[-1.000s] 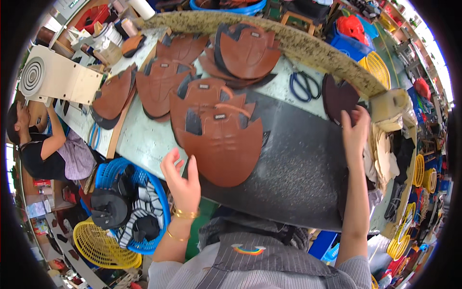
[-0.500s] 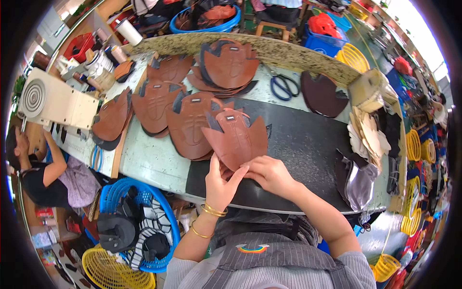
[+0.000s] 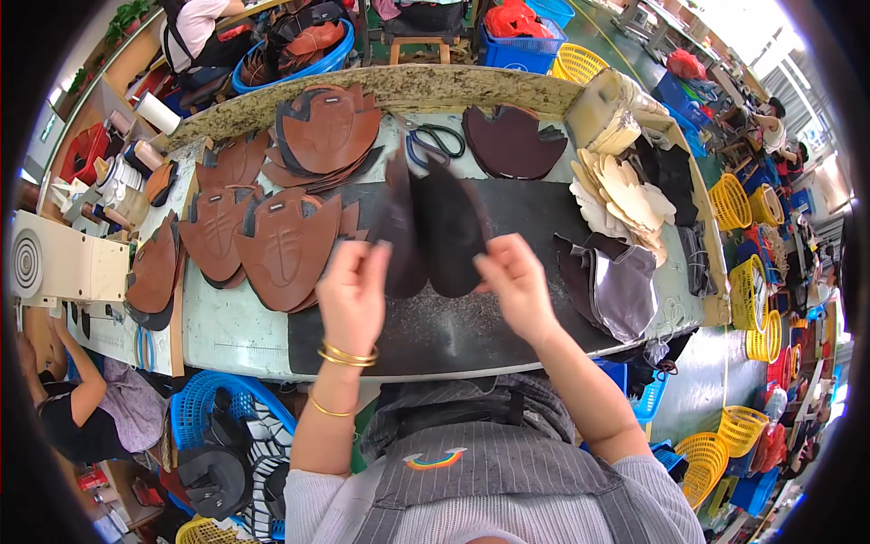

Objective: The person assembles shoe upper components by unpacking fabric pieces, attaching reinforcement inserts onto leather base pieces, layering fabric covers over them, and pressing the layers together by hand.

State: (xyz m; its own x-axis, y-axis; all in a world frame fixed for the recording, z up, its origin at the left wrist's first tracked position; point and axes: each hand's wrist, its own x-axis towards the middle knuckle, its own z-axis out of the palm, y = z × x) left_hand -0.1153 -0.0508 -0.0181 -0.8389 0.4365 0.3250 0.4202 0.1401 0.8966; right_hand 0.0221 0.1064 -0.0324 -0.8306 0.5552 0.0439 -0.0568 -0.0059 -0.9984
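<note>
Above the black mat (image 3: 390,335), my left hand (image 3: 352,286) and my right hand (image 3: 518,276) each pinch an edge of a dark leather shoe upper piece (image 3: 449,236). Its black inner face shows, in two leaves that meet along a middle line. Motion blurs it, so I cannot tell whether it is one folded piece or two. Left of my left hand lies a pile of brown shoe upper pieces (image 3: 288,240) with black backing. Another brown stack (image 3: 328,131) sits farther back.
Scissors (image 3: 435,145) lie behind the mat, beside dark brown pieces (image 3: 515,145). Cream cut pieces (image 3: 625,195) and shiny dark pieces (image 3: 625,290) lie on the right. A raised rim (image 3: 408,88) borders the table's back. A sewing machine (image 3: 77,258) and another person (image 3: 100,408) are on the left.
The brown shoe upper piece held with its outer side up has given way to a dark inner face. My hands have moved apart and up. The whole view has shifted.
</note>
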